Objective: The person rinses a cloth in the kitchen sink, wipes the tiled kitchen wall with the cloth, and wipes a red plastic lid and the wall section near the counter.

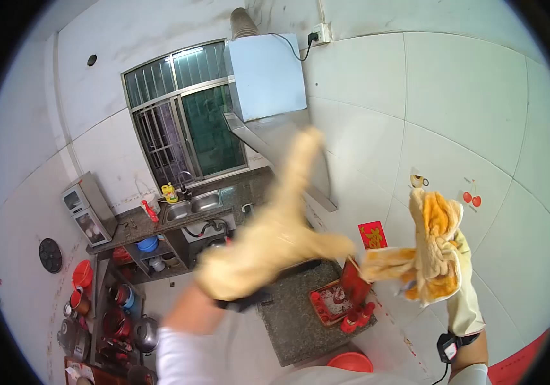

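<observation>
Head view: just off centre toward six o'clock, the left hand (268, 247), in a pale glove (233, 263), blurs, grip spread wide; toward four, orange-patched fabric (438, 215) covers the right hand (445, 266), grip uncertain to me.

Kinda cluttered kitchen tbh: window (207, 131) and sink (206, 202) up and left of the left hand (272, 240), pale blue box (267, 77) above it, cherry sticker (472, 199) near the right hand (443, 260), red basin (350, 364) down between both.
</observation>
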A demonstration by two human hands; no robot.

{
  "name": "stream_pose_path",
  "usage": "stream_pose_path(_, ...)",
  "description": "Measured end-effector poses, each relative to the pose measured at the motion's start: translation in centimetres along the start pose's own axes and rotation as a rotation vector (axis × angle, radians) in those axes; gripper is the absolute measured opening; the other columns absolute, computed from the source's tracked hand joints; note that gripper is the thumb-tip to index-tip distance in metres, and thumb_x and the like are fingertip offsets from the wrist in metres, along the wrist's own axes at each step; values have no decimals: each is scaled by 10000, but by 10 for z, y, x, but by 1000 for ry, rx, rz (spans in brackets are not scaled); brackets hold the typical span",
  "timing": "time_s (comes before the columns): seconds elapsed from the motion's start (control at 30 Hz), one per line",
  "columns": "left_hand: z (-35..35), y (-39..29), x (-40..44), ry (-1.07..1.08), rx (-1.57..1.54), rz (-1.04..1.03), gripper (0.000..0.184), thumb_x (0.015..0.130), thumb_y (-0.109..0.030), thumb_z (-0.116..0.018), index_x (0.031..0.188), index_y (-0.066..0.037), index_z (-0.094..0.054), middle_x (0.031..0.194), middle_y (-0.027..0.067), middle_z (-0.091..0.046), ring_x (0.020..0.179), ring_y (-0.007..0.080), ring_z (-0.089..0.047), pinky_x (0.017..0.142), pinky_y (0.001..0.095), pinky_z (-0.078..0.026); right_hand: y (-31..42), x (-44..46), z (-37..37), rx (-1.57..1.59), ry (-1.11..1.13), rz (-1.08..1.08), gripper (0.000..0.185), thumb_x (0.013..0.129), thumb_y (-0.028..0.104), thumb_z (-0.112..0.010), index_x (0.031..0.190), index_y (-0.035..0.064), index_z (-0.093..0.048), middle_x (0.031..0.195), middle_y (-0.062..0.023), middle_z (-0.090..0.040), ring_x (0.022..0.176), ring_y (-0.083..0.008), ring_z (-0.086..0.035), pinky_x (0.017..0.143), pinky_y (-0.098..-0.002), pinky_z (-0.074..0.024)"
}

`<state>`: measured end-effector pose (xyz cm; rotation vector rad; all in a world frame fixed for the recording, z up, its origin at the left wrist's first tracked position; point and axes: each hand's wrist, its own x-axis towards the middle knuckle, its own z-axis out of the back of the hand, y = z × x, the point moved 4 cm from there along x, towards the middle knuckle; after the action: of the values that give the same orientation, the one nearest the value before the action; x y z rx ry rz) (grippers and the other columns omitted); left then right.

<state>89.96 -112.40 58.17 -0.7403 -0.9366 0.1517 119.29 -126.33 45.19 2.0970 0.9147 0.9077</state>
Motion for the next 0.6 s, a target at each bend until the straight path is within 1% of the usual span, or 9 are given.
stream_pose_path(0.03,-48,24,-3,143,-70,-31,1419,584,-471,-947,1605,-69,-47,1643,277,-25,1540,357,-42,1219,494,-185,0,-2,-9,83,7,-37,447,919,-4,-634,1351,1,-520,1223,-144,-653,1077,-228,-670,913,-346,-569)
stream_pose_path(0.13,-152,51,3,92,-245,-308,1330,655,-403,-934,1600,-55,-66,1632,294,-25,1531,390,-69,1208,469,-225,-12,-5,6,-29,59,-8,459,972,33,-583,1414,14,-458,1277,-166,-620,1121,-248,-654,984,-369,-547)
stream_pose_path(0.2,-203,65,9,-87,-355,-469,1251,697,-341,-922,1595,-48,-101,1627,286,-74,1518,405,-133,1198,461,-257,1,-7,12,-330,95,31,484,987,57,-571,1445,19,-421,1307,-170,-602,1155,-252,-637,1012,-366,-529)
stream_pose_path(0.23,-216,72,12,-98,-444,-439,1203,716,-314,-910,1588,-44,-127,1617,274,-119,1500,399,-185,1191,453,-274,7,-6,13,-481,117,44,496,995,70,-566,1461,22,-403,1321,-171,-592,1172,-255,-628,1026,-364,-520)
stream_pose_path(0.3,-236,83,15,-109,-631,-326,1095,749,-234,-885,1564,-17,-187,1555,225,-284,1430,350,-339,1164,418,-337,12,-7,16,-395,134,40,504,1005,73,-549,1480,27,-387,1351,-166,-574,1210,-245,-604,1047,-353,-498)
stream_pose_path(0.33,-245,89,16,-111,-735,-248,1035,764,-181,-873,1546,7,-221,1504,188,-405,1378,306,-442,1144,391,-383,12,-11,17,-154,122,37,499,1009,65,-538,1484,29,-390,1367,-158,-565,1231,-233,-589,1054,-344,-484)
stream_pose_path(0.43,-253,83,28,-13,-748,-319,967,771,-174,-868,1519,17,-288,1447,188,-472,1344,303,-481,1123,392,-408,38,-20,67,-956,-77,351,498,1005,80,-528,1488,31,-415,1476,-133,-489,1335,-230,-499,1098,-368,-410)
stream_pose_path(0.53,-250,85,49,-202,-579,-580,883,771,-196,-868,1466,20,-369,1408,229,-477,1272,377,-515,1075,439,-439,115,-37,52,-1073,-471,577,524,999,164,-568,1488,36,-427,1521,-146,-447,1388,-270,-445,1147,-433,-342)
stream_pose_path(0.6,-236,78,66,-246,-565,-599,883,716,-244,-902,1413,9,-424,1387,245,-453,1243,449,-483,1035,492,-443,170,-52,53,-1636,-625,932,548,1005,228,-574,1497,44,-420,1539,-158,-429,1418,-291,-412,1171,-466,-302)
